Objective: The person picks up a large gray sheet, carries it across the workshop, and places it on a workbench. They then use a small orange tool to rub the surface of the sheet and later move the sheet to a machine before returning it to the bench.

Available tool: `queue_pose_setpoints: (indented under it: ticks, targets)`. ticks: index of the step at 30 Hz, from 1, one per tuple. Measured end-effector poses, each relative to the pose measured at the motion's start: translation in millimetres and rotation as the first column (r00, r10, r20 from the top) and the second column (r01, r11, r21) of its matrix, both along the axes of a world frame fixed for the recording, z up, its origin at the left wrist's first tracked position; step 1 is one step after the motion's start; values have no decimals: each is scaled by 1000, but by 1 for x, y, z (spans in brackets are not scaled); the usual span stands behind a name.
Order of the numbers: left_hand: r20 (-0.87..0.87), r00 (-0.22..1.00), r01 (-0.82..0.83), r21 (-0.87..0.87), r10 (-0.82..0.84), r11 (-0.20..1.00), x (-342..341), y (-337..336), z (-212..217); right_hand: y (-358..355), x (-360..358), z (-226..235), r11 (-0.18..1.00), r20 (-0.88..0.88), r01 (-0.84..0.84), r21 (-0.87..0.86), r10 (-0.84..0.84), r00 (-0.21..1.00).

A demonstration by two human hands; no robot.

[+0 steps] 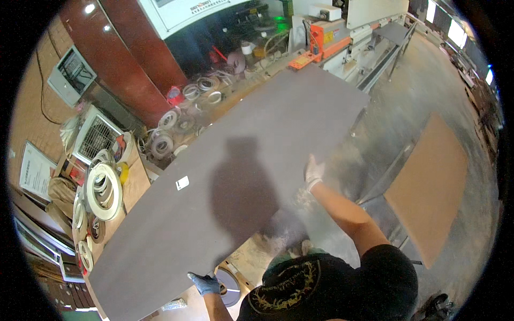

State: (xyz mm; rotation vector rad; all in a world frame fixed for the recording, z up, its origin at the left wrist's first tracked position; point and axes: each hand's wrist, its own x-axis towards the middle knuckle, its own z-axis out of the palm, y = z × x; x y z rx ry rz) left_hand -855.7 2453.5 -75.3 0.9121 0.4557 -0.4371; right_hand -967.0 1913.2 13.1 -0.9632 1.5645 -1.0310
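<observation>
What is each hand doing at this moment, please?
Left hand: gloved, closed on the near edge of the large grey board.
Right hand: gloved, gripping the same board's right edge.

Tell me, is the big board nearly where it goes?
Already up: the big grey board is lifted. In hand: the left hand grips its near edge, the right hand its far edge. Left: setting it down; its end sits near the orange machine.

Right hand (pixel 314 172) blurred; panel (pixel 230 182) underside hidden.
</observation>
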Motion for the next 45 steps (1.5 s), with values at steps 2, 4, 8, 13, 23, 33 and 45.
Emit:
queue_pose_setpoints:
  ticks: [2, 4, 8, 13, 23, 33, 45]
  targets:
    - [-41, 999, 6, -33, -8, 999, 11, 17, -10, 3, 12, -2, 999, 97, 32, -29, -29, 995]
    - [-76, 997, 15, -47, -18, 999, 15, 14, -17, -10, 10, -9, 999, 44, 13, -34, -12, 999]
    - [-70, 997, -42, 42, 45, 998, 11, 0, -19, -31, 10, -28, 1000, 49, 20, -4, -20, 999]
    - [-38, 968, -243, 89, 247, 966, -9, -61, 29, -30, 2, -4, 998, 60, -3, 62, -1, 998]
    - [-89, 980, -150, 238, 176, 959, 10, -119, 36, -33, 9, -24, 998, 25, 50, 44, -51, 998]
    - [-166, 986, 64, 230, -26, 971, 5, -197, 59, -45, 0, -3, 998, 144, 34, 52, -41, 989]
    - [-258, 960, 143, 136, -105, 980, -28, -224, 68, -156, -31, -4, 998, 57, -42, -43, 45, 997]
